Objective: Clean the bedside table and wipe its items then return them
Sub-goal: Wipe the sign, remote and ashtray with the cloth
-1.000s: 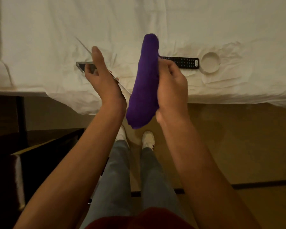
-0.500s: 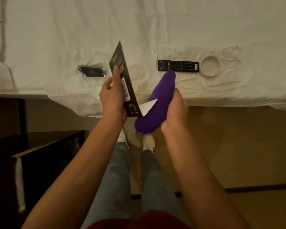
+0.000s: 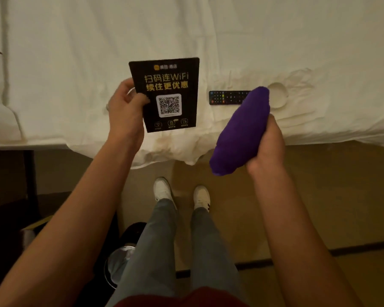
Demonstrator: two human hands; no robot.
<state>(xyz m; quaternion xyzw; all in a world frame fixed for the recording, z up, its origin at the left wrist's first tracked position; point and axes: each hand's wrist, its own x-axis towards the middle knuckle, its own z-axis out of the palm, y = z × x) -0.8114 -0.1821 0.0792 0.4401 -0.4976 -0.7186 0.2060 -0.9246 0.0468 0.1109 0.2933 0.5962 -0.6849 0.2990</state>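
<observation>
Beside a bed (image 3: pixel 275 36) made up with a rumpled white sheet, a person stands looking down at both hands, which are held well apart above the mattress edge. Left hand (image 3: pixel 125 109) is closed on the left edge of a black Wi-Fi sign card (image 3: pixel 166 94), thumb across its face, holding it upright and face-on so that the yellow lettering, the QR code and a row of small icons read clearly. Right hand (image 3: pixel 268 144) is clenched around a rolled purple cloth (image 3: pixel 239 134), which angles up and away from the palm, clear of the card. On the sheet behind the cloth lies a black remote control (image 3: pixel 227 97), its right end hidden by the cloth's tip; just beyond that sits a small round white dish (image 3: pixel 279 96), partly sunk in the folds. Below, white sneakers (image 3: pixel 162 189) and grey jeans (image 3: pixel 200 244) stand on a tan floor (image 3: pixel 330 196). At lower left, a dark piece of furniture (image 3: pixel 11 209) stands in shadow, and a bin with a clear plastic liner (image 3: pixel 120 262) shows beside the left leg.
</observation>
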